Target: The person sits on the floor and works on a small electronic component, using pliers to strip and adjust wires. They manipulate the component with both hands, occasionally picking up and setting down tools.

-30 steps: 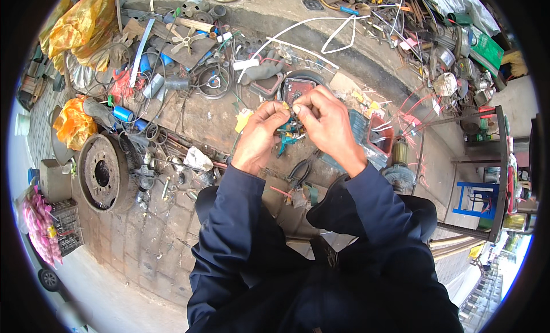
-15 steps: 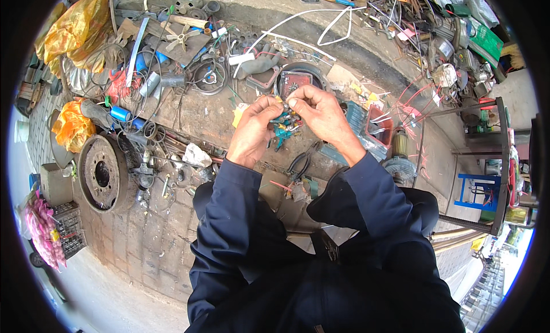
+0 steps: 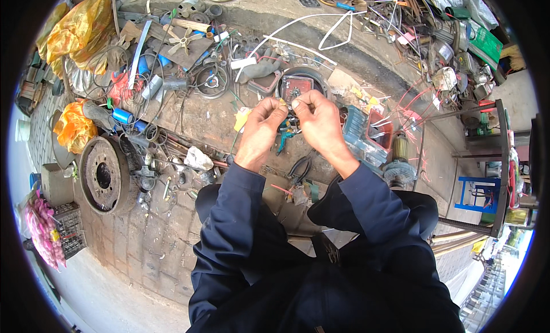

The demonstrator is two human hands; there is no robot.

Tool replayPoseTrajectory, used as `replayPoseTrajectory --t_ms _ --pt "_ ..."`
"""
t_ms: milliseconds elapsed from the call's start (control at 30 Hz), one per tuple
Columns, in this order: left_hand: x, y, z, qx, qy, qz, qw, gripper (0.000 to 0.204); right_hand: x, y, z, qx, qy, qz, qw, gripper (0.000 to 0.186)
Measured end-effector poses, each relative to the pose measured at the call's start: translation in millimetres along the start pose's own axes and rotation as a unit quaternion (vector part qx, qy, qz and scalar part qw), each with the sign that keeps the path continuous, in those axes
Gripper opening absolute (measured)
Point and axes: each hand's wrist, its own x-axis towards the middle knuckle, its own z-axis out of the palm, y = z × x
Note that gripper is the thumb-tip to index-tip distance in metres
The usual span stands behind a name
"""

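Observation:
My left hand (image 3: 262, 127) is closed in a pinch, thumb against fingertips. Opposite it, my right hand (image 3: 322, 125) is pinched too, and the fingertips of both nearly meet. A tiny yellowish bit (image 3: 282, 103) shows at the left fingertips; whatever else they hold is too small to make out. Below and between the hands lies a teal-coloured piece (image 3: 284, 139), partly hidden by them. Just beyond the hands is a round dark pan-like part with a red square piece (image 3: 297, 85) in it. Closer to me, a pair of dark-handled pliers (image 3: 300, 168) rests on the ground.
A teal toolbox (image 3: 358, 139) stands by my right forearm, with a copper-wound motor part (image 3: 400, 147) beside it. To the left stand a rusty wheel rim (image 3: 103, 174) and an orange plastic bag (image 3: 74, 125). White strip (image 3: 303, 45) loops across the ground ahead, among scattered scrap.
Both hands have shifted slightly, and the right hand has turned a little more downward. The fingertips remain close together. Less of the teal piece shows beneath them.

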Motion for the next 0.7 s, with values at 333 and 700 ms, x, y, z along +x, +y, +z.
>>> replayPoseTrajectory --t_ms 333,700 --pt "1.8 -5.5 8.2 0.131 0.038 0.092 0.986 0.010 5.0 -10.5 -10.0 0.229 -0.088 0.227 0.943 0.011" --pt "0.2 -4.8 4.7 0.300 0.066 0.120 0.944 0.012 24.4 -2.9 -15.8 -0.114 -0.137 0.102 0.979 0.026"
